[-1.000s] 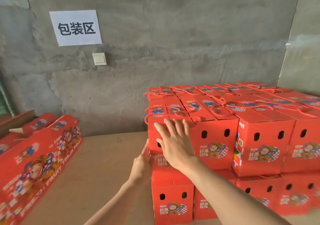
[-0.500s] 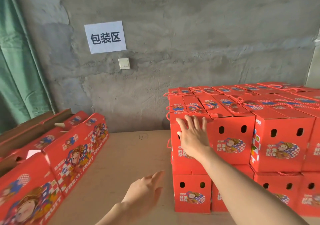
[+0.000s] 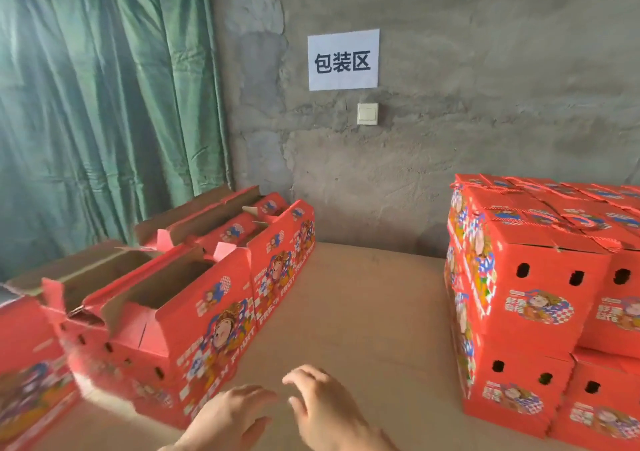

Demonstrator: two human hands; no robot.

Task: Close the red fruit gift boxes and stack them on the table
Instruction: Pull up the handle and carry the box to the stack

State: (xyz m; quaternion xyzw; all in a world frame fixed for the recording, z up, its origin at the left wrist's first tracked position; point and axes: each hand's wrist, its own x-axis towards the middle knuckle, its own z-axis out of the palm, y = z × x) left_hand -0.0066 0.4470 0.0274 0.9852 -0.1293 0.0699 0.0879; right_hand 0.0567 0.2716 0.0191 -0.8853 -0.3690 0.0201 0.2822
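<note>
Several open red fruit gift boxes [image 3: 194,315] stand in rows on the left of the table, their lid flaps up and brown insides showing. On the right, closed red boxes with rope handles form a two-layer stack [image 3: 540,298]. My left hand [image 3: 228,419] and my right hand [image 3: 329,412] hover low over the table's front middle, side by side, fingers spread, holding nothing. My left hand is close to the nearest open box but apart from it.
The brown table top [image 3: 363,298] runs between the two groups of boxes. A grey concrete wall with a white paper sign [image 3: 343,59] and a light switch [image 3: 367,113] stands behind. A green curtain [image 3: 104,104] hangs at the left.
My view has swung left, from the closed stack to the open boxes. My right hand has come off the stack, and both hands have dropped low over the table's front middle.
</note>
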